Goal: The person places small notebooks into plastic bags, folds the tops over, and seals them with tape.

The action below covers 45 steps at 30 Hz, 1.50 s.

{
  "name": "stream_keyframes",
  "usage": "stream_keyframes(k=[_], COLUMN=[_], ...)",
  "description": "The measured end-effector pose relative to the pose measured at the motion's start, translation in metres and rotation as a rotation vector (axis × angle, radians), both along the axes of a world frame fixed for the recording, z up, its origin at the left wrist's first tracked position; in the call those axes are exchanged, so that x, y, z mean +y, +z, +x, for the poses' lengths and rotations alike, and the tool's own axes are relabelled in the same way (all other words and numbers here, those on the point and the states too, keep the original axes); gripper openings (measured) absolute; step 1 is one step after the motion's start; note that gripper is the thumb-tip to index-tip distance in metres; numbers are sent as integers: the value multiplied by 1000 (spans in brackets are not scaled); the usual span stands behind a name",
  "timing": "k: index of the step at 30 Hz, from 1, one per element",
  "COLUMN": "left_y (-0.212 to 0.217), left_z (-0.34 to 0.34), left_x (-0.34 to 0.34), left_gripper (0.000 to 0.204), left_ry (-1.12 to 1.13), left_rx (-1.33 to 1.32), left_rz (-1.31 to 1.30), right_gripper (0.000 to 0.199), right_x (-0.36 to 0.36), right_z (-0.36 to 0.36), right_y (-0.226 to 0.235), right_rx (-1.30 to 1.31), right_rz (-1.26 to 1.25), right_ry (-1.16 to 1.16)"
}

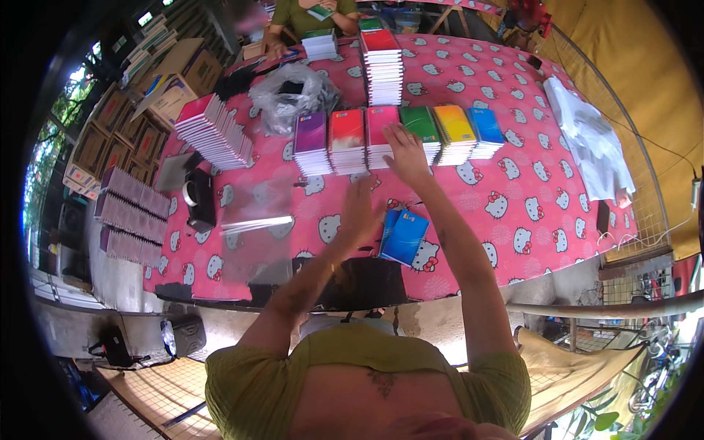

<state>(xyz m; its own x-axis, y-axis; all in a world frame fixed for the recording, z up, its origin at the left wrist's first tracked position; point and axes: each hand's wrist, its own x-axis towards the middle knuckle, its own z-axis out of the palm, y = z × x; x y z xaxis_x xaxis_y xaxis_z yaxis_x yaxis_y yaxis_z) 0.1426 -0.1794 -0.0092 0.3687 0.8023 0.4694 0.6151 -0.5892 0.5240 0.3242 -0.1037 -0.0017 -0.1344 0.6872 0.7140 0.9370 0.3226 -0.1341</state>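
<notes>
A row of spiral notebook stacks stands across the table before me: purple (311,132), red (347,130), pink (383,117), green (418,123), yellow (455,123) and blue (485,126). My right hand (405,152) reaches onto the row, its fingers stretched out over the seam of the pink and green stacks. Nearer to me, my left hand (359,213) hovers over the cloth, smeared by motion, so its fingers cannot be read. Two loose blue notebooks (407,236) lie overlapping between my forearms.
Behind the row rises a tall notebook stack (383,73) beside a crumpled clear bag (293,95). A leaning pink stack (209,132), a tape dispenser (198,198) and clear plastic sheets (257,235) are left. White plastic bags (587,139) lie right. Across the table, another person (312,15) holds a notebook.
</notes>
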Motion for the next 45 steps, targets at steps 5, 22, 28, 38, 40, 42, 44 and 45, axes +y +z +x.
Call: stream_keyframes(k=[5, 22, 28, 38, 40, 42, 44, 45], left_y=[3, -7, -26, 37, 57, 39, -13, -39], left_z=[-57, 11, 39, -1, -10, -28, -45, -48], left_x=[114, 53, 54, 115, 79, 28, -26, -45], left_gripper=[44, 24, 32, 34, 34, 35, 37, 38], left_ry=[92, -311, -209, -113, -153, -230, -402, -522], left_rx=[356, 206, 260, 64, -88, -147, -85, -33], left_rz=[421, -599, -161, 439, 399, 275, 252, 320], right_gripper=[32, 36, 53, 30, 33, 33, 32, 31], right_x=[-13, -125, -17, -109, -147, -164, -163, -158], right_z=[-20, 11, 24, 53, 56, 50, 44, 54], right_y=[6, -14, -13, -9, -57, -89, -94, -95], right_rx=[-105, 611, 152, 904, 966, 738, 596, 657], right_rz=[-116, -230, -65, -118, -340, -425, -418, -464], right_ry=[111, -47, -205, 44, 167, 229, 289, 255])
